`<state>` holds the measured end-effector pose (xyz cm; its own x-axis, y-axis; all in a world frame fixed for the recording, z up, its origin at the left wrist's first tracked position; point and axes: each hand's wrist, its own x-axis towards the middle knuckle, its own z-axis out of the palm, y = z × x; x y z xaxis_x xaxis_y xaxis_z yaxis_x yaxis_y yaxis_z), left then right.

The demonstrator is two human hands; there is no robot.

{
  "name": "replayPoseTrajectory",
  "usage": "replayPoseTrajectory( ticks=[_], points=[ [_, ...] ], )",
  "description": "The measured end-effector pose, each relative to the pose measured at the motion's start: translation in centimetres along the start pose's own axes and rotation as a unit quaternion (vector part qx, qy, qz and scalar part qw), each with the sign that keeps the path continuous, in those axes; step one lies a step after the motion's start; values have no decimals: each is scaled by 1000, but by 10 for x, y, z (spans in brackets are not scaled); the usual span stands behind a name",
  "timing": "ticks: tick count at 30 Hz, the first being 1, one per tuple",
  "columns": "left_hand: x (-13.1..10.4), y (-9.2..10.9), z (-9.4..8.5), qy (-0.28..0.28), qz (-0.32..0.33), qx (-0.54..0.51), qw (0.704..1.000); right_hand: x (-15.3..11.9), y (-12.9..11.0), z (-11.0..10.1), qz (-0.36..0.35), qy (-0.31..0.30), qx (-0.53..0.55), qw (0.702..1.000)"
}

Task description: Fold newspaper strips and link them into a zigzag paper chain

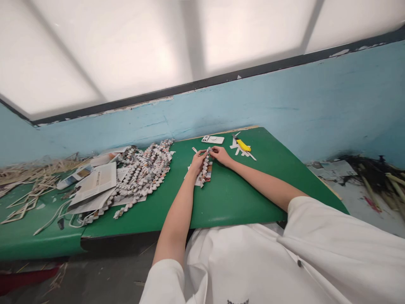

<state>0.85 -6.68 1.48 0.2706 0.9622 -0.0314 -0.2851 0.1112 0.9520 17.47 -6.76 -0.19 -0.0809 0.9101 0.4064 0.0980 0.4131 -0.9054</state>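
A zigzag chain of folded paper (pixel 206 165) runs between my two hands over the green table (pixel 240 198). My left hand (pixel 198 161) is closed on the chain's left side, near its upper end. At the same end my right hand (pixel 219 154) pinches the chain from the right, fingers pressed together. A pale strip (pixel 194 150) sticks up beside my left fingers. Under the chain lie printed paper pieces (pixel 209 172). To the right, a yellow cutter knife (pixel 243 145) rests on cut white paper strips (pixel 236 145).
A white phone (pixel 213 139) lies behind my hands. On the left are a large heap of folded paper chains (pixel 145 169), printed sheets (pixel 98 181), a white cable (pixel 52 218) and thin wooden sticks (pixel 30 194). A blue wall (pixel 253 101) stands behind.
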Motion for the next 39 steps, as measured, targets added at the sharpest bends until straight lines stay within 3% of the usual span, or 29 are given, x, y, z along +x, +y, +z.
replayPoseTrajectory(
  ticks=[6,10,16,22,33,39],
  points=[
    [-2,0,-1,-2,6,22,1000,0,-1,2,13,6,-13,1000],
    [-2,0,-3,-7,41,88,995,0,1,1,31,29,-52,998],
    [-2,-1,-5,-26,78,142,986,2,5,-1,29,16,-35,999],
    [-3,-2,-1,-1,61,177,982,3,3,1,58,42,-64,995],
    [-1,-2,2,10,23,128,991,1,0,1,45,68,-46,996],
    [-8,1,2,-23,29,109,993,1,-3,-1,58,51,-23,997]
  ],
)
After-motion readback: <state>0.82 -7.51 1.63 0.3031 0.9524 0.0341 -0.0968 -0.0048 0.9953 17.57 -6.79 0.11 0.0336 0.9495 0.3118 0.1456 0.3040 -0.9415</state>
